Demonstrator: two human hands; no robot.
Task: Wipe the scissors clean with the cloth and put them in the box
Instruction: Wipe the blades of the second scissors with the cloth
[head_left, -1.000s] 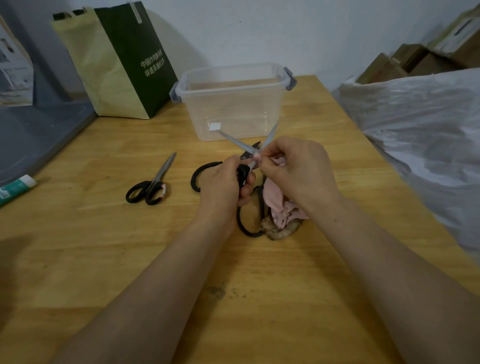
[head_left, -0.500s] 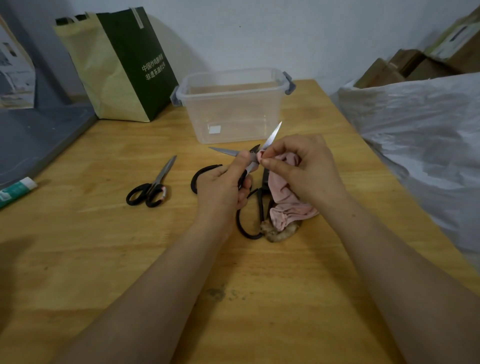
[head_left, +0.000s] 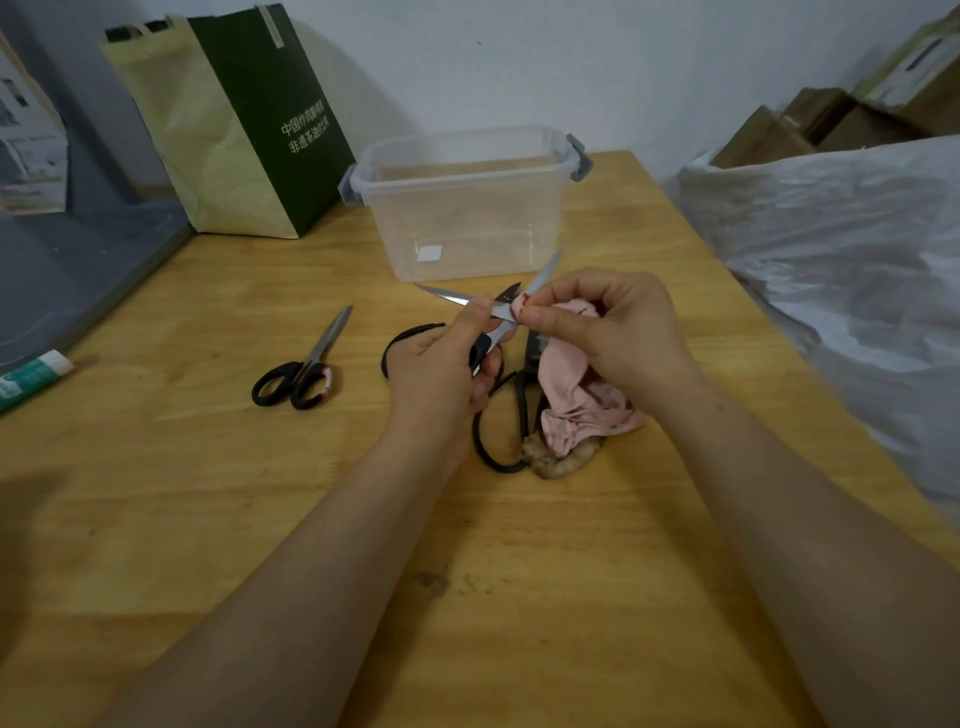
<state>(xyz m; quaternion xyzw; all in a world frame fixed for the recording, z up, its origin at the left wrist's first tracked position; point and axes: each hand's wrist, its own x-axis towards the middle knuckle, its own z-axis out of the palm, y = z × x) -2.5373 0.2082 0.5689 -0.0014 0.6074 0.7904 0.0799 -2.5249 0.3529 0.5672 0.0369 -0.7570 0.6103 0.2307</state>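
Step in hand: wiping. The left hand (head_left: 441, 374) grips the open scissors (head_left: 452, 298) by the handle, held above the table (head_left: 260, 519) just short of the clear box (head_left: 467, 228). The right hand (head_left: 618, 332) pinches the pink cloth (head_left: 571, 395) round one blade near the pivot. Next, likely: draw the cloth tipward, minding the edge, then clear the box rim. Nearby: small black scissors (head_left: 306, 369), large black scissors (head_left: 524, 410) partly under the cloth, paper bag (head_left: 249, 119), tube (head_left: 31, 374).

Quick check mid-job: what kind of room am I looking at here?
Probably a storeroom or back-room work corner: a wooden table against a plain wall, stacked cardboard boxes at the right, and a big plastic-covered bundle beside it.
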